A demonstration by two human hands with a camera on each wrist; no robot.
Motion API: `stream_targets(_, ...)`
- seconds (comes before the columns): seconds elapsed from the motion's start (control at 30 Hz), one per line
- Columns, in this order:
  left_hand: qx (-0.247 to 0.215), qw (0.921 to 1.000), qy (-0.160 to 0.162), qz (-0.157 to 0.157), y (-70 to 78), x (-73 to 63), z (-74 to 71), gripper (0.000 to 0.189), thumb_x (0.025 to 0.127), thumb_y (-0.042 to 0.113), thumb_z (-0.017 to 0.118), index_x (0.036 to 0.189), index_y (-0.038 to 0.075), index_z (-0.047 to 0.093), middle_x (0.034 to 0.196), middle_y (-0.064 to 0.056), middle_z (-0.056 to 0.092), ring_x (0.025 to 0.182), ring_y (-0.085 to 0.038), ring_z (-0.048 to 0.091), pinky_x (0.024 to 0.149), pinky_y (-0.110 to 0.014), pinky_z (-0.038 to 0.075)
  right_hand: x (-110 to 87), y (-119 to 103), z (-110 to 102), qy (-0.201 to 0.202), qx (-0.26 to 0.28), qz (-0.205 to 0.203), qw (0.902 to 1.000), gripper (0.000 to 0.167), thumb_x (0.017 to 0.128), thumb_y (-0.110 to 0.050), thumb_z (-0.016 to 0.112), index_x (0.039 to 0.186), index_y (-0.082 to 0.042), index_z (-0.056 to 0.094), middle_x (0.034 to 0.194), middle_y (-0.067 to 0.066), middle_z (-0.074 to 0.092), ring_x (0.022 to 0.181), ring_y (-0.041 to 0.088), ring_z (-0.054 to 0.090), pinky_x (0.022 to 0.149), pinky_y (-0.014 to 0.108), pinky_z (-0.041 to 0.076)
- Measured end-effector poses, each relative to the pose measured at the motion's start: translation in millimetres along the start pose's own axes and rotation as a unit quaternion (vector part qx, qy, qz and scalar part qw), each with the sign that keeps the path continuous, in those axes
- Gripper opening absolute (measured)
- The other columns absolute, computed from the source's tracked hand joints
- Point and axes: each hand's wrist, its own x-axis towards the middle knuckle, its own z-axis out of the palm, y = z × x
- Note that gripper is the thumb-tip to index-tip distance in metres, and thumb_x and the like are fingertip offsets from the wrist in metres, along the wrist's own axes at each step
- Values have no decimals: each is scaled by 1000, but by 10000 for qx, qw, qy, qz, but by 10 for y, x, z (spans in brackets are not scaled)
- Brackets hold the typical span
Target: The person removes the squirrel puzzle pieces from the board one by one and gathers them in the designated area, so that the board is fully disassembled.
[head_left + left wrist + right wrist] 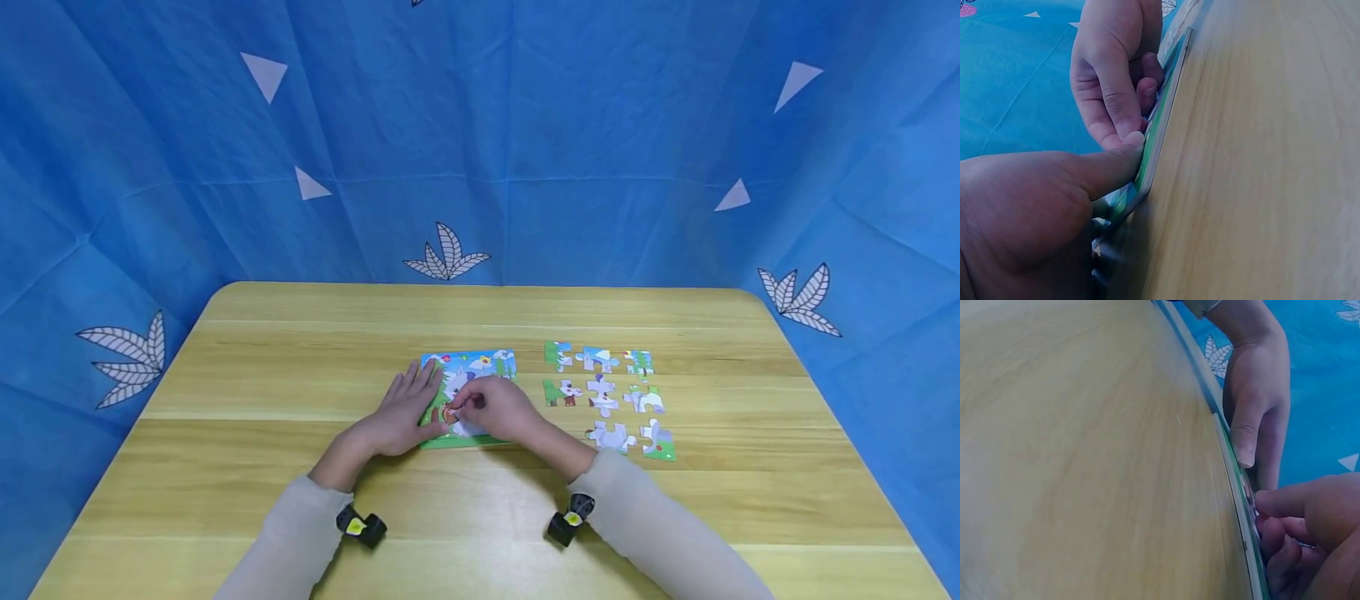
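Note:
A jigsaw board (468,442) with a colourful animal picture and a green lower border lies flat on the table. My left hand (408,410) rests on its left side, fingers extended and thumb pressing near the lower edge. Over the board's middle, my right hand (501,408) has thumb and index finger pinched together on a small reddish-brown puzzle piece (450,414), down at the board's surface beside the left thumb. In the right wrist view, the pinching fingers (1279,501) mostly hide that piece. The left wrist view shows the left thumb (1116,167) on the green border.
Right of the board, several loose puzzle pieces lie spaced out in rows, among them a green-cornered piece (659,442) and a grey-white piece (611,436). The wooden table (262,358) meets a blue curtain (525,125) at the back and sides.

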Motion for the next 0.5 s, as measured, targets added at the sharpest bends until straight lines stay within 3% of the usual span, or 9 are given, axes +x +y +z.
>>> stream_targets(0.33, 35, 10000, 13, 79, 6, -14, -32, 84, 103, 34, 60, 160, -4, 12, 169, -21, -2, 153, -43, -10, 122, -59, -5, -7, -29, 15, -5, -68, 109, 9999, 4, 88, -11, 78, 90, -14, 77, 73, -9, 58, 65, 5, 50, 62, 22, 42)
stream_targets(0.5, 256, 9996, 43, 114, -23, -24, -52, 85, 102, 37, 61, 161, -2, 14, 169, -19, 2, 154, -42, -6, 123, -57, 0, -10, -61, 38, 61, -201, 354, 9992, 7, 87, -17, 81, 88, -17, 74, 70, -10, 57, 64, 6, 50, 61, 24, 41)
